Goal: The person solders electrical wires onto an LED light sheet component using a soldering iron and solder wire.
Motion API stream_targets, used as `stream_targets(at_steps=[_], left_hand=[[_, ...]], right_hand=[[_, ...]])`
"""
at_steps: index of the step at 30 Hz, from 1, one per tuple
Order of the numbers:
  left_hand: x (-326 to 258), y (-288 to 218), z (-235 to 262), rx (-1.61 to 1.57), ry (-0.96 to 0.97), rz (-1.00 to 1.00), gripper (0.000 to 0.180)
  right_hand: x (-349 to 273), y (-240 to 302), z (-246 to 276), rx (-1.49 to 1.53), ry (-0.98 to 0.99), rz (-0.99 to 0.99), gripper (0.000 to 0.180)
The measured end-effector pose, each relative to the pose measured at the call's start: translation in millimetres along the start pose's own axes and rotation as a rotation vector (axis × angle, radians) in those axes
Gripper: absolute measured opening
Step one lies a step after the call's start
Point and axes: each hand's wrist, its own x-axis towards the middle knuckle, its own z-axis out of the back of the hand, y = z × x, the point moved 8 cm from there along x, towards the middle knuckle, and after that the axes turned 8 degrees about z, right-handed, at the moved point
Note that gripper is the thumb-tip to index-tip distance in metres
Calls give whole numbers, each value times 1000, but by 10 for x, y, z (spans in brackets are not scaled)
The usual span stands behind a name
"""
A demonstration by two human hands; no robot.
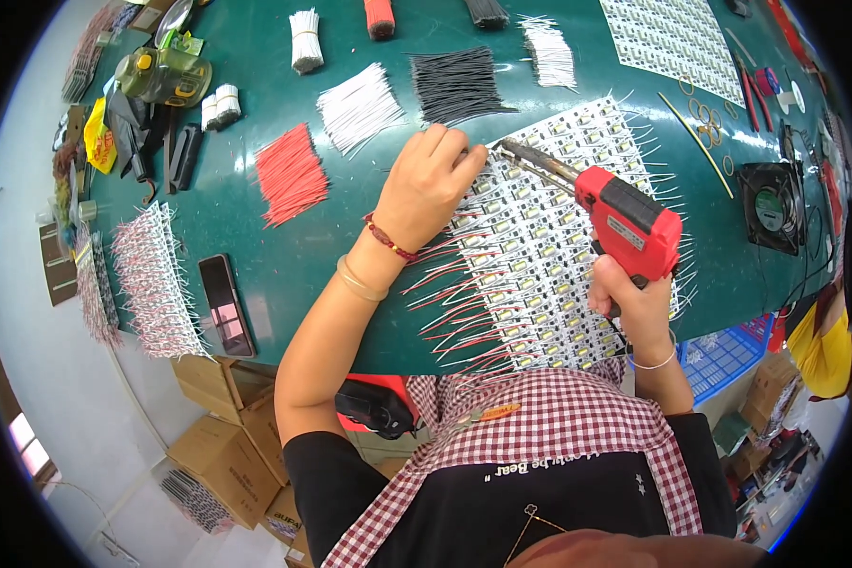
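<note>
A red and black soldering gun (648, 232) is gripped in my right hand (642, 308), my index finger by its trigger. Its tip points left, at the upper left edge of a white panel of small LED boards (563, 241). Right beside the tip, my left hand (426, 175) is closed in a pinch over that edge; what the fingertips hold is hidden. Below this hand, red and white wires (450, 308) stick out from the panel's left side. Thin white wires also fringe its right side.
Loose piles of red wires (292, 175), white wires (358, 109) and black wires (459, 83) lie beyond my left hand. A phone (225, 303) and wired boards (161, 279) lie left. To the right are a black fan (772, 208) and a second LED panel (672, 43).
</note>
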Motion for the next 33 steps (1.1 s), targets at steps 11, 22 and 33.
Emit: stream_targets(at_steps=[11, 22, 33], left_hand=[[5, 8, 9, -9, 3, 2, 28], [-24, 80, 1, -114, -7, 25, 29], [3, 114, 10, -170, -11, 73, 24]], right_hand=[[-9, -12, 55, 123, -29, -22, 15], [7, -34, 1, 17, 1, -26, 22], [-1, -7, 7, 19, -7, -20, 15]])
